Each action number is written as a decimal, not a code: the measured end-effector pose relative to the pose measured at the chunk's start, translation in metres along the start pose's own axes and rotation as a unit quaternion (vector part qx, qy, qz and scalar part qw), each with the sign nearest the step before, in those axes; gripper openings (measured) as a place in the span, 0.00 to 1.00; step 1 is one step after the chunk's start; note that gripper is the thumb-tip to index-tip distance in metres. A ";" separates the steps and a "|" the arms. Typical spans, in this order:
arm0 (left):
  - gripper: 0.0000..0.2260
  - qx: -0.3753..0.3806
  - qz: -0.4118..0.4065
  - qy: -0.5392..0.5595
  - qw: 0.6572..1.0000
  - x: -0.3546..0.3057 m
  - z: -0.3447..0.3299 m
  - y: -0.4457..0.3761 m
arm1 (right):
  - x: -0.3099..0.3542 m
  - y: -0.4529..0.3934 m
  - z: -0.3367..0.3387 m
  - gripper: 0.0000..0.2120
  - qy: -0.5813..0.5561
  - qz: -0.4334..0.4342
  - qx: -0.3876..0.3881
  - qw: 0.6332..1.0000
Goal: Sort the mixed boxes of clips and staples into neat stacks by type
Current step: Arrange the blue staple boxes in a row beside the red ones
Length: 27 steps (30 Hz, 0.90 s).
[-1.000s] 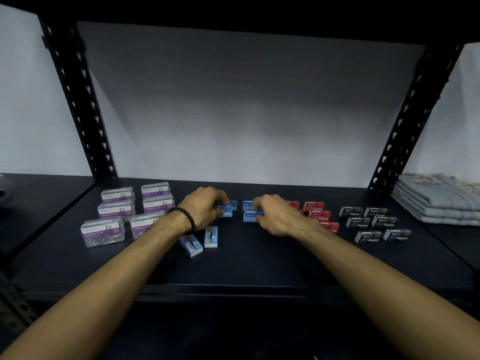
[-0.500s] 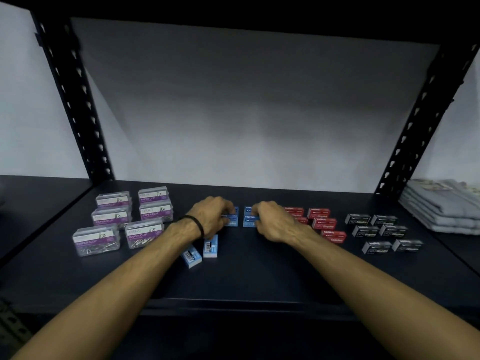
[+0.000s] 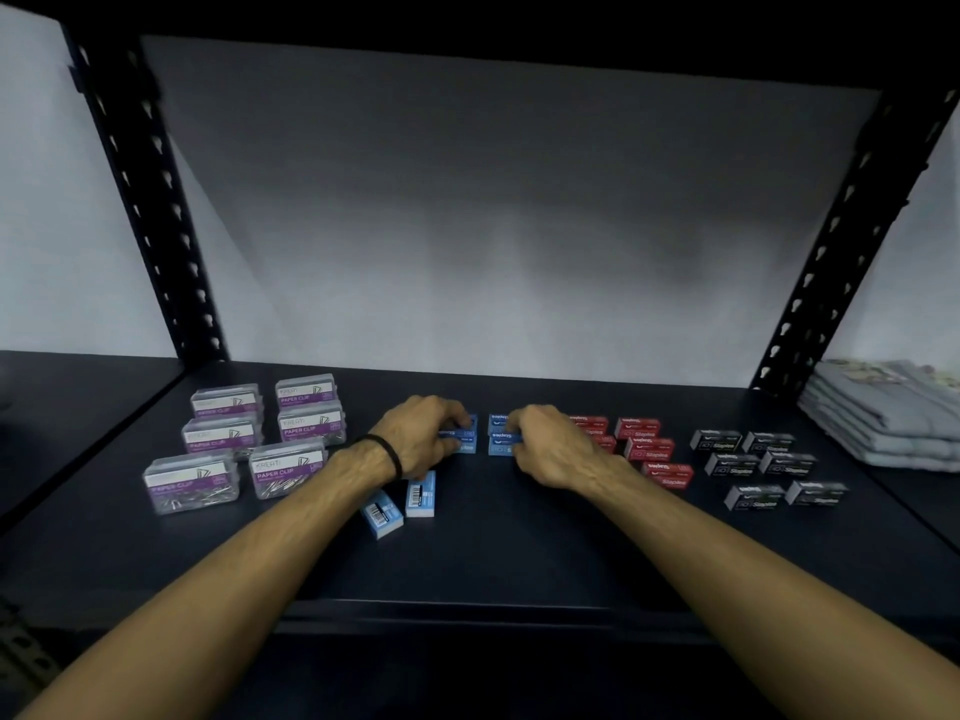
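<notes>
Small boxes lie grouped by colour on a dark shelf [image 3: 519, 563]. Several clear paper clip boxes [image 3: 291, 433] with purple labels sit at the left. In the middle, my left hand [image 3: 421, 439] curls over one stack of blue staple boxes [image 3: 465, 441] and my right hand [image 3: 550, 446] grips a second blue stack [image 3: 498, 441] beside it. Two pale blue boxes [image 3: 400, 504] lie loose under my left wrist, one askew. Red staple boxes [image 3: 649, 444] sit right of my right hand, partly hidden by it. Black staple boxes [image 3: 763, 465] lie further right.
A pile of folded grey cloth [image 3: 883, 413] rests on the shelf at the far right. Black perforated uprights [image 3: 150, 200] stand at both back corners, with a white wall behind. The shelf's front edge [image 3: 467, 613] runs below my forearms.
Both hands stay on the two blue stacks and have pushed them slightly back. The camera has tilted, so everything sits a little lower in view.
</notes>
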<state>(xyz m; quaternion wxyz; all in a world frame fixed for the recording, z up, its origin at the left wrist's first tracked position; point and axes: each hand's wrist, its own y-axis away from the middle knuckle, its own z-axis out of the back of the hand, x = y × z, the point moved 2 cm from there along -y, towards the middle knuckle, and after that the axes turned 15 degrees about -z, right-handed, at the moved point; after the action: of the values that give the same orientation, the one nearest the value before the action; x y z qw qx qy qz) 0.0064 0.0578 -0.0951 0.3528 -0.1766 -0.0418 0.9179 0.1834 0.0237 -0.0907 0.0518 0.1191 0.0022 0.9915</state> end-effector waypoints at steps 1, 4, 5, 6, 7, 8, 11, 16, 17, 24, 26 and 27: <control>0.15 -0.003 0.001 0.004 1.000 0.000 0.000 0.001 | 0.000 0.001 0.000 0.12 0.002 0.001 -0.006 1.000; 0.17 -0.019 -0.012 -0.005 1.000 -0.002 0.005 0.007 | 0.001 0.007 0.005 0.13 0.019 0.006 -0.046 0.999; 0.17 -0.028 -0.016 -0.008 0.999 -0.003 0.007 0.009 | 0.001 0.009 0.007 0.13 0.023 0.009 -0.060 0.998; 0.17 -0.039 -0.019 -0.007 0.999 -0.003 0.009 0.011 | 0.001 0.012 0.009 0.14 0.026 0.011 -0.071 0.997; 0.17 -0.048 -0.021 -0.005 0.999 -0.004 0.011 0.014 | 0.002 0.014 0.011 0.14 0.028 0.011 -0.080 0.996; 0.17 -0.056 -0.023 -0.003 0.998 -0.005 0.014 0.018 | 0.003 0.017 0.014 0.14 0.027 0.011 -0.086 0.996; 0.18 -0.074 -0.027 0.010 0.997 -0.009 0.019 0.030 | 0.008 0.028 0.018 0.14 0.017 0.015 -0.094 0.995; 0.17 -0.107 -0.036 0.032 0.993 -0.016 0.027 0.056 | 0.023 0.054 0.016 0.15 -0.029 0.041 -0.084 0.995; 0.17 -0.111 -0.039 0.029 0.993 -0.017 0.028 0.061 | 0.027 0.059 0.013 0.16 -0.037 0.050 -0.074 0.995; 0.16 -0.094 -0.023 0.006 0.995 -0.012 0.032 0.098 | 0.049 0.074 -0.012 0.22 -0.074 0.090 -0.017 0.993; 0.16 -0.082 -0.015 -0.003 0.997 -0.010 0.030 0.106 | 0.054 0.072 -0.019 0.22 -0.073 0.105 -0.007 0.992; 0.16 -0.076 -0.013 -0.005 0.997 -0.009 0.029 0.109 | 0.056 0.072 -0.022 0.22 -0.072 0.116 -0.003 0.991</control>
<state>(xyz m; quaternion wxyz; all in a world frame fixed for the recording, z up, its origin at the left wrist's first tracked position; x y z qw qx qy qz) -0.0668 -0.0285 -0.0872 0.3503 -0.1979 -0.1155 0.9082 0.1170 -0.0415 -0.0975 -0.0628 0.1891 -0.0182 0.9798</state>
